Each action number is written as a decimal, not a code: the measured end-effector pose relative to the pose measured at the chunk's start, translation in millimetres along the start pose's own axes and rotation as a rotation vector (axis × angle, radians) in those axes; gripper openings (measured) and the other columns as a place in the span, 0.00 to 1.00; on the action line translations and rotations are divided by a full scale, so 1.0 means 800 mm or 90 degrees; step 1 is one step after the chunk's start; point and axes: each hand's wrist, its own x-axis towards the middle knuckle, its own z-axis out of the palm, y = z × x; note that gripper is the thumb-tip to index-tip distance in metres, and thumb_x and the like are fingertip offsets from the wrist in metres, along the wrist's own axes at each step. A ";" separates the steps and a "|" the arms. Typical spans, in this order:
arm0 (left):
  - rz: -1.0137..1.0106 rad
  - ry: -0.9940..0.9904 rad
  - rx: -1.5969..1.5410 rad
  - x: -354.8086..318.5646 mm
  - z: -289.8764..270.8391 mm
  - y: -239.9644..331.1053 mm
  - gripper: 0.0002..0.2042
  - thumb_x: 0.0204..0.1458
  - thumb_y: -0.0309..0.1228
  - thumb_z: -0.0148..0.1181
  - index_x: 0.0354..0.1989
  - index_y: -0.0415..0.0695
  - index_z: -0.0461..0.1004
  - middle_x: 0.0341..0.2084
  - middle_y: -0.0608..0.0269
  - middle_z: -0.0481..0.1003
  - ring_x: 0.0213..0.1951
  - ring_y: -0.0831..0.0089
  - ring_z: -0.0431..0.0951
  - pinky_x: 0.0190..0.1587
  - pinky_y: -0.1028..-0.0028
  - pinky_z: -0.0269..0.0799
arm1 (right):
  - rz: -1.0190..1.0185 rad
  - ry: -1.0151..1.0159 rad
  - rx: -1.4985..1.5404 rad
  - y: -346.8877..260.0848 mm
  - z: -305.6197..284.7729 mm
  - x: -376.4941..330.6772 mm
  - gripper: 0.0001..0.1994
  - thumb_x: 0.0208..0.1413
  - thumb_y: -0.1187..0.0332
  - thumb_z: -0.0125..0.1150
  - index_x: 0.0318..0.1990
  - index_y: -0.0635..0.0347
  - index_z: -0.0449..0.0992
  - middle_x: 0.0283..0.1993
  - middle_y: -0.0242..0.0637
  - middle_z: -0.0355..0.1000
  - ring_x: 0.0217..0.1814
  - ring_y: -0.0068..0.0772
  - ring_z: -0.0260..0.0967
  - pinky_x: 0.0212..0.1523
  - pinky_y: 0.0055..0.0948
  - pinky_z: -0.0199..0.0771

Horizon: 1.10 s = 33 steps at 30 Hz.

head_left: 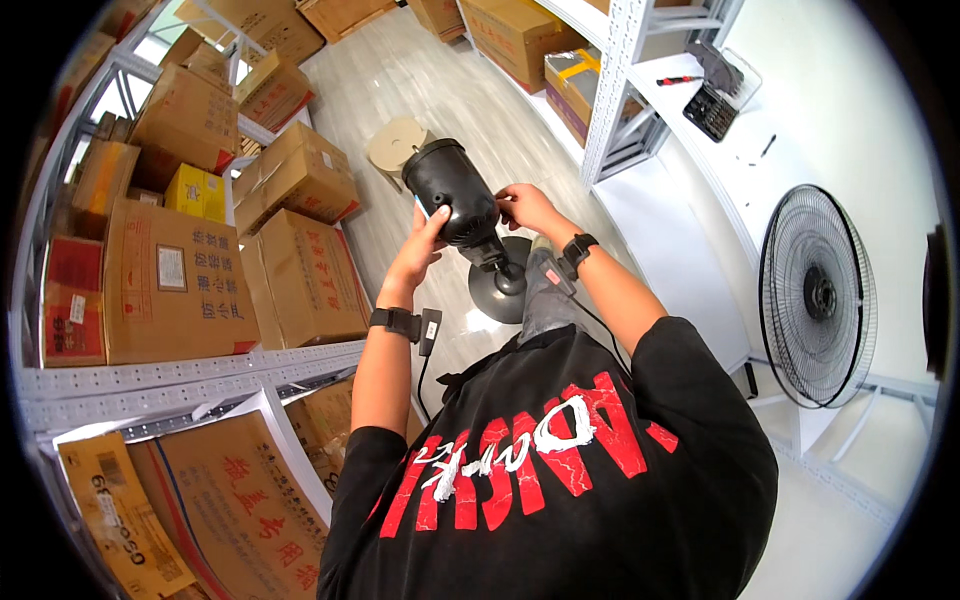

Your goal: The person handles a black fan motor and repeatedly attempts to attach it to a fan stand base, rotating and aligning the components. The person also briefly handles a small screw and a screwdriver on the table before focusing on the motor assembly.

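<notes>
A black fan motor housing sits tilted on a short neck above a round black base on the floor in front of me. My left hand grips the housing's left side, the thumb on top and the fingers partly hidden below. Against the lower right side of the housing, my right hand has its fingers curled in a pinch; what they hold, if anything, is hidden. A round wire fan grille with a dark hub stands apart at the right, by the white shelf.
Shelves of cardboard boxes line the left side. Beyond the motor is a round beige stool. On the white shelf at right lie a red-and-black screwdriver and an opened bit case. Cables hang from both wrist straps.
</notes>
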 end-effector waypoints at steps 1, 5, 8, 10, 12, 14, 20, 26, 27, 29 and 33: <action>0.005 -0.002 -0.005 0.003 -0.001 -0.002 0.51 0.48 0.67 0.52 0.72 0.68 0.26 0.69 0.45 0.50 0.64 0.38 0.58 0.63 0.37 0.43 | 0.024 0.011 0.045 0.000 0.002 0.000 0.10 0.59 0.69 0.55 0.42 0.66 0.77 0.27 0.36 0.75 0.23 0.25 0.72 0.25 0.27 0.74; -0.009 0.008 -0.011 -0.001 0.004 0.003 0.49 0.50 0.67 0.50 0.73 0.60 0.33 0.69 0.50 0.51 0.67 0.45 0.55 0.65 0.40 0.41 | 0.131 0.015 0.226 0.005 0.003 0.014 0.09 0.60 0.68 0.56 0.40 0.65 0.77 0.26 0.34 0.72 0.22 0.26 0.69 0.24 0.27 0.75; -0.003 0.010 -0.017 -0.001 0.004 0.001 0.49 0.49 0.68 0.50 0.73 0.59 0.34 0.70 0.50 0.51 0.68 0.45 0.54 0.65 0.41 0.42 | 0.062 0.027 0.156 0.007 0.006 0.007 0.11 0.59 0.65 0.59 0.39 0.65 0.77 0.26 0.38 0.74 0.24 0.27 0.72 0.26 0.28 0.74; -0.007 0.017 -0.031 0.003 0.000 -0.005 0.48 0.49 0.68 0.50 0.73 0.57 0.39 0.70 0.51 0.51 0.68 0.46 0.53 0.66 0.42 0.42 | -0.046 0.039 0.002 0.004 0.009 -0.005 0.12 0.59 0.64 0.60 0.39 0.67 0.77 0.27 0.41 0.75 0.25 0.27 0.74 0.27 0.29 0.74; -0.018 0.009 -0.038 0.007 0.000 -0.005 0.48 0.49 0.69 0.51 0.72 0.57 0.40 0.69 0.51 0.52 0.68 0.46 0.53 0.66 0.42 0.42 | -0.115 0.060 -0.059 0.009 0.006 -0.017 0.13 0.56 0.64 0.62 0.40 0.65 0.79 0.33 0.45 0.79 0.33 0.35 0.78 0.35 0.32 0.75; -0.014 0.011 -0.042 0.009 -0.001 -0.010 0.48 0.49 0.69 0.50 0.72 0.54 0.43 0.69 0.51 0.53 0.68 0.48 0.53 0.67 0.43 0.41 | -0.216 0.115 -0.156 0.018 0.007 -0.022 0.12 0.55 0.65 0.63 0.42 0.63 0.79 0.36 0.45 0.79 0.36 0.40 0.78 0.39 0.34 0.75; -0.014 -0.015 -0.062 0.012 -0.012 -0.020 0.49 0.50 0.69 0.47 0.72 0.47 0.46 0.69 0.53 0.54 0.70 0.51 0.52 0.66 0.39 0.37 | -0.250 0.108 0.017 0.039 0.016 -0.021 0.15 0.49 0.74 0.64 0.46 0.57 0.80 0.43 0.43 0.79 0.45 0.40 0.77 0.47 0.34 0.74; -0.019 -0.004 -0.069 0.018 -0.011 -0.022 0.46 0.52 0.70 0.44 0.71 0.48 0.50 0.67 0.56 0.57 0.68 0.53 0.55 0.66 0.41 0.41 | -0.331 0.103 0.046 0.059 0.011 -0.011 0.13 0.48 0.78 0.63 0.43 0.56 0.81 0.42 0.39 0.80 0.44 0.38 0.77 0.46 0.33 0.74; -0.021 -0.002 -0.076 0.018 -0.012 -0.023 0.46 0.52 0.70 0.44 0.71 0.48 0.51 0.67 0.56 0.58 0.67 0.54 0.57 0.66 0.41 0.42 | -0.337 0.089 0.068 0.063 0.011 -0.008 0.13 0.48 0.78 0.63 0.43 0.56 0.81 0.41 0.39 0.80 0.44 0.37 0.77 0.45 0.33 0.75; -0.024 0.006 -0.084 0.017 -0.015 -0.026 0.44 0.51 0.70 0.44 0.69 0.48 0.55 0.64 0.58 0.62 0.63 0.56 0.62 0.64 0.45 0.50 | -0.348 0.063 0.112 0.063 0.010 -0.004 0.13 0.48 0.78 0.63 0.42 0.56 0.81 0.41 0.38 0.80 0.43 0.37 0.77 0.44 0.33 0.75; -0.023 0.024 -0.083 0.012 -0.004 -0.020 0.46 0.50 0.70 0.45 0.68 0.46 0.56 0.63 0.56 0.62 0.62 0.55 0.62 0.64 0.45 0.49 | -0.356 0.081 -0.025 0.054 0.000 -0.006 0.13 0.48 0.77 0.63 0.42 0.54 0.81 0.40 0.39 0.79 0.42 0.37 0.77 0.42 0.33 0.75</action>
